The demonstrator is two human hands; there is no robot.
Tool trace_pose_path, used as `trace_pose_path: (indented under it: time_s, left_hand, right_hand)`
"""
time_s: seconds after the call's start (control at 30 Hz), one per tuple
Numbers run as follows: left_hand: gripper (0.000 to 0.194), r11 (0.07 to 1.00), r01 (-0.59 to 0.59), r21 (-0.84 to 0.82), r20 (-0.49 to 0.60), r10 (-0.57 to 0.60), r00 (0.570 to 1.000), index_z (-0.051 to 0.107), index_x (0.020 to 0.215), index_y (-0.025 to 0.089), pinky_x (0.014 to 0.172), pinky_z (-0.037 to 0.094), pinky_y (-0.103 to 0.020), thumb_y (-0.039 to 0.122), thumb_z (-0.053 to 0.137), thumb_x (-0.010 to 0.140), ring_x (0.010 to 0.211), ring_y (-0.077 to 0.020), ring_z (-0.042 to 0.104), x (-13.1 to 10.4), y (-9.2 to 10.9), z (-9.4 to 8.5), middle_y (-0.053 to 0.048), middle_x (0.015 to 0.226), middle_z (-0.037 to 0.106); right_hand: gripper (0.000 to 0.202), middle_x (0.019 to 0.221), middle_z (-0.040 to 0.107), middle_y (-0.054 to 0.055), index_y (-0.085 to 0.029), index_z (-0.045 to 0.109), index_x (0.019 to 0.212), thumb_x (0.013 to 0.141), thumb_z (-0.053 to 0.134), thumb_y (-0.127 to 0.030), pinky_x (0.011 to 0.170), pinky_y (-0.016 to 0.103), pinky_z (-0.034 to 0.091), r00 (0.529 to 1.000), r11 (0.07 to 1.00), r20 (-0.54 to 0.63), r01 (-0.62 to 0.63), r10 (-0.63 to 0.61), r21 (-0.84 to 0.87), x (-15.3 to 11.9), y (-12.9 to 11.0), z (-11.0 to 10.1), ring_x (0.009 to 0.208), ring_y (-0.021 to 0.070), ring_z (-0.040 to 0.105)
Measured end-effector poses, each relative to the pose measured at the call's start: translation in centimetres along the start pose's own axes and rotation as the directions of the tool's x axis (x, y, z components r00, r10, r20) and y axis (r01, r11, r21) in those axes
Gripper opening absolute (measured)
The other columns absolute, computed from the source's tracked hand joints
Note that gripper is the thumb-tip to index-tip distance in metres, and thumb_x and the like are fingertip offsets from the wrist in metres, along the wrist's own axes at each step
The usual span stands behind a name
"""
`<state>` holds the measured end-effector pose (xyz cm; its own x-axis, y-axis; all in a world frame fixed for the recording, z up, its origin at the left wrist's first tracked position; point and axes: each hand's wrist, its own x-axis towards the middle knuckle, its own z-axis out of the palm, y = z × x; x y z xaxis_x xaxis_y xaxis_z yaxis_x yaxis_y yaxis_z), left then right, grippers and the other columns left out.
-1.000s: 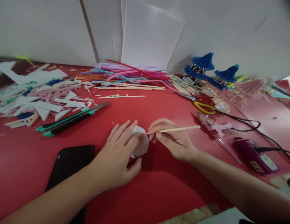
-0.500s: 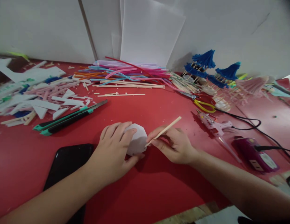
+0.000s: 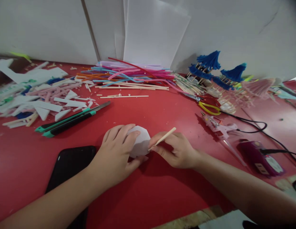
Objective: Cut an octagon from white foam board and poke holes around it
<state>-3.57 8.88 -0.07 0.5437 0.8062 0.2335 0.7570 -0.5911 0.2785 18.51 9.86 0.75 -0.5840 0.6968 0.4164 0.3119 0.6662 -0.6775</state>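
My left hand (image 3: 121,146) is closed around the edges of a white many-sided foam piece (image 3: 141,143), thumb along its near side and fingers over its far left part. In my right hand (image 3: 175,149) a thin pale wooden stick (image 3: 167,135) is pinched between thumb and fingers. Its lower tip meets the right edge of the foam piece, while the other end points up and to the right. Fingertips hide whether the tip has gone into the foam. A black phone (image 3: 69,168) lies partly under my left forearm.
A green and black utility knife (image 3: 71,121) lies left, before white foam scraps (image 3: 43,111). Behind are coloured pipe cleaners (image 3: 138,71) and wooden sticks (image 3: 133,86). To the right are yellow-handled scissors (image 3: 209,108), a glue gun (image 3: 216,127), a purple power box (image 3: 259,159) and blue-roofed models (image 3: 233,73).
The stick's upper end has swung lower and to the left, and my right hand has shifted slightly with it. My left hand stays on the foam piece.
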Motion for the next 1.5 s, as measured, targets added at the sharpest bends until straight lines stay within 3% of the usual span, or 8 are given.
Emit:
trace_pose_path:
  time_s: [0.53,0.77,1.03,1.17,1.23,1.33,1.43,1.5]
  left_hand:
    - [0.051,0.998,-0.064,-0.022,-0.040,0.063,0.997,0.050,0.124,0.013,0.095,0.042,-0.056,0.043,0.063,0.084,0.114,-0.0362,0.048,-0.1,-0.2,0.1,-0.018,0.131,0.053]
    - [0.052,0.998,-0.050,-0.023,-0.013,0.050,0.999,0.050,0.125,0.016,0.096,0.041,-0.057,0.043,0.065,0.083,0.116,-0.0361,0.047,-0.1,-0.2,0.1,-0.017,0.132,0.051]
    - [0.035,0.998,-0.030,-0.051,0.031,0.032,0.999,0.058,0.119,0.028,0.093,0.042,-0.056,0.033,0.060,0.084,0.115,-0.0344,0.046,0.0,0.0,-0.4,-0.012,0.134,0.048]
    - [0.035,0.998,0.001,-0.063,0.076,0.004,0.997,0.060,0.118,0.028,0.095,0.041,-0.059,0.036,0.059,0.084,0.119,-0.0365,0.045,-0.1,0.1,-0.4,-0.012,0.138,0.047]
    - [0.040,0.998,-0.004,-0.066,0.084,0.010,0.996,0.058,0.121,0.026,0.099,0.039,-0.060,0.034,0.059,0.082,0.125,-0.0380,0.043,-0.2,0.2,-0.4,-0.014,0.141,0.046]
    - [0.056,0.997,-0.049,-0.057,0.046,0.052,0.998,0.047,0.134,0.015,0.108,0.031,-0.061,0.030,0.057,0.080,0.139,-0.0407,0.030,-0.4,0.4,-0.4,-0.021,0.149,0.038]
    - [0.069,0.997,-0.070,-0.024,-0.004,0.070,0.998,0.033,0.143,0.008,0.111,0.026,-0.064,0.034,0.056,0.083,0.145,-0.0425,0.018,-0.6,0.5,-0.3,-0.026,0.156,0.025]
    - [0.072,0.997,-0.080,-0.013,-0.031,0.079,0.996,0.031,0.142,0.008,0.109,0.027,-0.065,0.041,0.057,0.084,0.143,-0.0432,0.021,-0.6,0.4,-0.2,-0.027,0.154,0.029]
  right_hand:
    - [0.020,0.093,0.068,0.009,-0.016,0.058,0.100,0.091,0.045,-0.004,0.078,0.029,0.054,0.987,0.999,0.150,0.052,-0.052,0.006,0.5,-1.2,-0.5,0.088,0.0162,0.063]
    - [0.013,0.088,0.069,0.006,-0.017,0.059,0.098,0.094,0.050,-0.008,0.075,0.025,0.054,0.986,0.989,0.079,0.143,-0.145,0.033,0.6,-0.5,-0.1,0.081,0.0138,0.064]
    - [0.012,0.090,0.073,0.006,-0.017,0.062,0.098,0.094,0.053,-0.012,0.077,0.024,0.056,0.992,0.992,0.040,0.122,-0.122,0.000,0.2,-0.4,0.4,0.086,0.0139,0.069]
    - [0.012,0.089,0.074,0.004,-0.020,0.063,0.100,0.091,0.058,-0.013,0.075,0.024,0.058,0.990,0.996,-0.137,0.030,-0.017,0.089,-0.1,-0.5,0.1,0.083,0.0136,0.071]
    - [0.016,0.090,0.073,0.003,-0.022,0.061,0.105,0.091,0.061,-0.015,0.072,0.024,0.059,0.964,0.981,-0.246,-0.058,0.104,0.186,-0.3,-0.2,0.0,0.079,0.0131,0.072]
    - [0.013,0.092,0.073,0.004,-0.021,0.060,0.106,0.093,0.057,-0.021,0.070,0.025,0.060,0.942,0.966,-0.258,-0.165,0.215,0.200,-0.4,0.4,-0.2,0.078,0.0140,0.072]
    - [0.011,0.094,0.075,0.006,-0.019,0.065,0.097,0.094,0.054,-0.022,0.073,0.025,0.059,0.964,0.984,-0.201,-0.170,0.176,0.048,-0.2,0.7,-0.5,0.082,0.0150,0.072]
    - [0.011,0.091,0.075,0.005,-0.019,0.067,0.092,0.093,0.056,-0.021,0.075,0.024,0.058,0.977,0.992,-0.178,-0.124,0.115,-0.038,0.0,0.6,-0.6,0.081,0.0147,0.072]
